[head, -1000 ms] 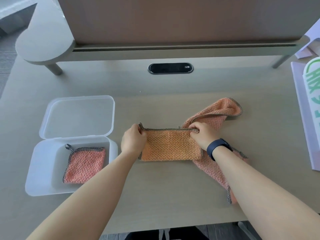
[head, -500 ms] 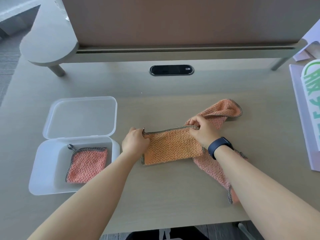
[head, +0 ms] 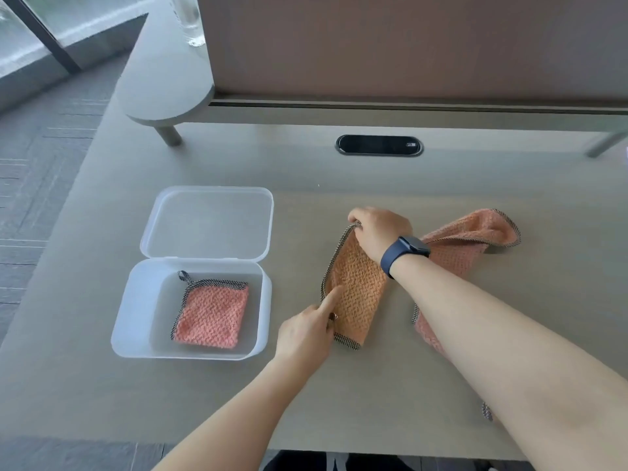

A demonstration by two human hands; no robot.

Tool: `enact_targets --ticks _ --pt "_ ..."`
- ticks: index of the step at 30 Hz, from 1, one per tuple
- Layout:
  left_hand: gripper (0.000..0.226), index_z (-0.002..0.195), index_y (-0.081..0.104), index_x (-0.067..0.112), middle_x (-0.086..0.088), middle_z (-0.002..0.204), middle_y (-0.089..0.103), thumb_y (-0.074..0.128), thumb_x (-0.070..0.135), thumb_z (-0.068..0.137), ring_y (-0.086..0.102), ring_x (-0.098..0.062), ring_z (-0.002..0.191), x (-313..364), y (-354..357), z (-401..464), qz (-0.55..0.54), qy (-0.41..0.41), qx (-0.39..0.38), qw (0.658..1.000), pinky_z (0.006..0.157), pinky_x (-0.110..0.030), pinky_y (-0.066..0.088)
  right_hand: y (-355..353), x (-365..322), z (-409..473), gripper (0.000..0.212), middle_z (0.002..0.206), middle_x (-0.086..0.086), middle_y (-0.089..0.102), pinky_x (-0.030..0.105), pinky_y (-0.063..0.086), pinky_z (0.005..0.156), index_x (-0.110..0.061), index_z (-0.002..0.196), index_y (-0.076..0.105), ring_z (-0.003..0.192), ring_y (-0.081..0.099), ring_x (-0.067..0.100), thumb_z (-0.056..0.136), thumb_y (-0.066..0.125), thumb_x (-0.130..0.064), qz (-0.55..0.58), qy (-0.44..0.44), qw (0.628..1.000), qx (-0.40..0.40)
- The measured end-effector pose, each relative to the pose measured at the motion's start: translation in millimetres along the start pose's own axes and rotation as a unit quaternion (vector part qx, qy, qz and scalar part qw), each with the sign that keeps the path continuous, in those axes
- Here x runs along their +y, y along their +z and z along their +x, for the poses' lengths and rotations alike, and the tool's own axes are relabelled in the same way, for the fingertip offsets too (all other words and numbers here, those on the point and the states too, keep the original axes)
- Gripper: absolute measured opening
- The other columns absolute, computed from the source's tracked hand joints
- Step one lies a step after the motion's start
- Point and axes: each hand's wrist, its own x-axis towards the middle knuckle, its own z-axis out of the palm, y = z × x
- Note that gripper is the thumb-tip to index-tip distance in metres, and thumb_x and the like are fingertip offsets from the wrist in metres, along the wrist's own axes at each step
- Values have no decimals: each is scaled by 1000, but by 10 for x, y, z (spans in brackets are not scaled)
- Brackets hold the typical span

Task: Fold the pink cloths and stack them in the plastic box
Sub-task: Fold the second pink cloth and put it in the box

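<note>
While the right hand [head: 377, 232] curled its fingers round the far edge of the orange-pink waffle cloth with the dark checked trim [head: 353, 294], the left hand [head: 306, 331] pinched the near corner and laid one straight finger on top of the cloth. That finger looked like it was marking the spot for the next fold, and the right hand seemed set to bring its end over to meet the near end. The cloth was a long strip, folded once, lying on the pale wooden desk [head: 373, 385] just right of the box.

The clear plastic box with the open hinged lid [head: 136, 321] sat on the left side of the desk. One small folded pink square cloth with a hanging loop [head: 210, 314] lay flat inside it, pushed toward the right wall. There was room on top of it for the next cloth, so the box was kept near the hands.

Another loose pink cloth, all bunched up [head: 475, 239], lay under and behind the right arm. It touched the strip, so it might get dragged or caught in the fold. A dark blue watch [head: 404, 253] was on the right wrist.

Farther back were a black oval slot in the desk [head: 379, 145], a raised grey shelf with a rounded end [head: 166, 93] and a clear drinking glass [head: 188, 18] on it. None of these stood in the way of the box.
</note>
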Motion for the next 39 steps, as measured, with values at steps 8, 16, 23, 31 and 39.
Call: enact_targets --ticks 8,16,23,31,39 --pt "33 114 51 32 6 99 66 52 39 82 63 -23 87 -26 78 -118 -47 25 10 999 60 -29 38 290 -221 45 38 115 5 61 32 39 65 -22 115 60 101 54 31 88 46 1 2 -40 999 -25" --pt "41 121 51 31 8 88 61 47 36 80 63 -19 78 -79 -105 -125 -31 40 67 996 57 -34 51 249 -93 -317 41 110 11 58 44 47 81 -14 109 65 98 51 33 76 54 8 28 -39 994 100" --pt "25 98 62 17 0 108 58 52 20 75 55 -26 93 -168 -173 -17 79 164 63 981 67 -38 51 290 52 -948 27 92 8 66 38 52 64 -6 91 69 86 61 30 74 57 12 100 -117 987 44" --pt "42 113 58 23 7 129 51 59 37 74 49 -20 115 -290 -160 -28 136 220 -41 965 91 -36 45 346 127 -1505 32 105 12 66 40 53 78 -6 99 68 93 61 31 69 62 3 15 -250 966 -58" --pt "31 104 60 17 2 117 56 59 21 73 52 -25 108 -213 -160 -39 151 217 -27 964 86 -39 46 438 82 -1700 28 119 14 61 41 51 90 -8 98 67 115 56 31 70 69 -13 -24 -212 974 -74"
